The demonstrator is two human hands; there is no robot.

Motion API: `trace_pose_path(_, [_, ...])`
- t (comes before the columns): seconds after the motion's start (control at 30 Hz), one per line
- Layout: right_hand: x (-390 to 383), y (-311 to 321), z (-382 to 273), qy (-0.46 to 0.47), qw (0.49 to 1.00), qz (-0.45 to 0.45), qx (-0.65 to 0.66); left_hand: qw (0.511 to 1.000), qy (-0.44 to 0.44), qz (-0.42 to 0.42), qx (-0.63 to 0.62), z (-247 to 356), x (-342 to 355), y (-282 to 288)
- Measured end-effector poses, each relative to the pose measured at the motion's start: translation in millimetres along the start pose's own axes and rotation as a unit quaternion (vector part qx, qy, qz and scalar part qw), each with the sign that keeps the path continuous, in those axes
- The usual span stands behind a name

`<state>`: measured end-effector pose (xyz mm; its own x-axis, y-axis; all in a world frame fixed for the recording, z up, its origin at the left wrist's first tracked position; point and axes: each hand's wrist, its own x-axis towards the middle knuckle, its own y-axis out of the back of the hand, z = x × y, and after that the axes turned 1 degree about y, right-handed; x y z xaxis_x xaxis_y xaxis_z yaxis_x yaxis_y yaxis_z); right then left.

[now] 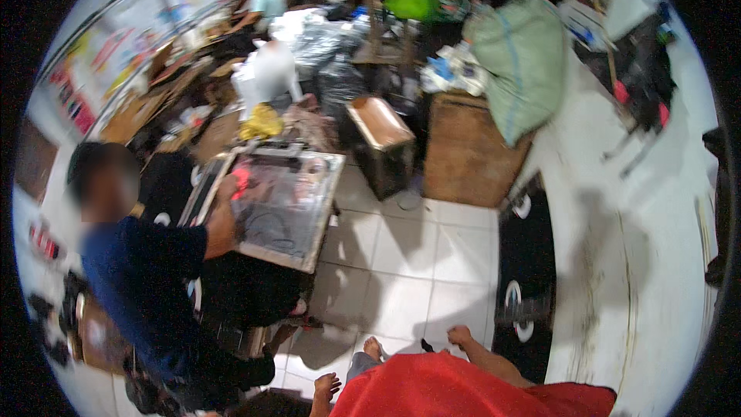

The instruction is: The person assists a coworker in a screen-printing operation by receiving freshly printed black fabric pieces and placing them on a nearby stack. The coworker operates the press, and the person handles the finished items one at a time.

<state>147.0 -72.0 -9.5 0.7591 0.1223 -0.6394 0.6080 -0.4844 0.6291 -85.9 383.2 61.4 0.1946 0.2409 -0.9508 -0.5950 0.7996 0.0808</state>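
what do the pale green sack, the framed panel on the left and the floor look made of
Pale green sack: probably woven plastic; dull, creased, blue-striped.
Framed panel: pale frame, possibly wood by its flat straight bars; middle shiny, translucent-looking, mesh or film, too blurred to tell.
Floor: likely glazed ceramic tile; smooth, whitish squares with joint lines.

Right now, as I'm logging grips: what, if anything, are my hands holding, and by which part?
Nothing shows in the left hand; the right hand is curled; whether it hides anything cannot be told.
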Motion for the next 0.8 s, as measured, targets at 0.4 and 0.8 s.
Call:
trace_pose_path(0.4, [-69.6, -7.1, -49.9, -0.037, 0.997, 0.060, 0.028, 0.998, -0.047, -0.028, 0.040, 99.5, 24.7, 34.6])
trace_pose_path(0.8, [-25.3, -1.8, -4.9, -0.136, 0.831, -0.053, 0.536, 0.997, 0.038, 0.026, 0.057, 39.2, 1.5, 21.0])
